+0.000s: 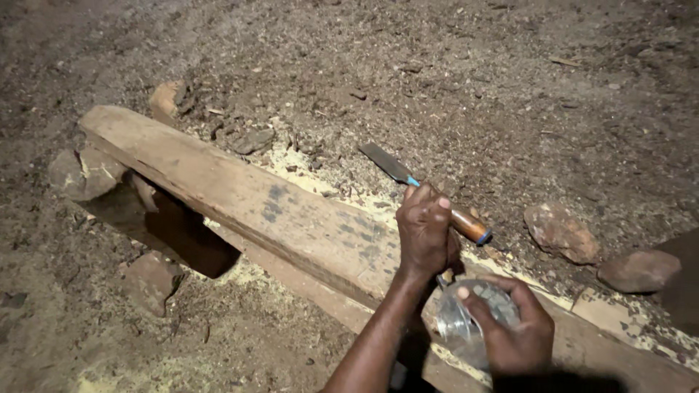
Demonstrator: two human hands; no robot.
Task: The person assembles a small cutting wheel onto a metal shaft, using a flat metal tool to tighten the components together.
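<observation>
A person's left hand point(426, 231) closes around a flat steel chisel with an orange wooden handle point(429, 198), blade pointing away over the dirt ground point(510, 87). The right hand point(513, 329) grips a crumpled clear plastic bottle point(466, 324) above a long weathered wooden beam point(240, 196), propped on reddish stones point(561, 231) for working height.

Rough wooden beam point(240, 196); matt metal chisel point(426, 195), glossy wooden handle; clear plastic bottle point(466, 327).

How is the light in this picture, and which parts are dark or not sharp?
Head view: warm light on the long brown wooden plank; corners darken; deep shadow under the plank; the clear plastic bottle in the right hand is slightly blurred.
</observation>
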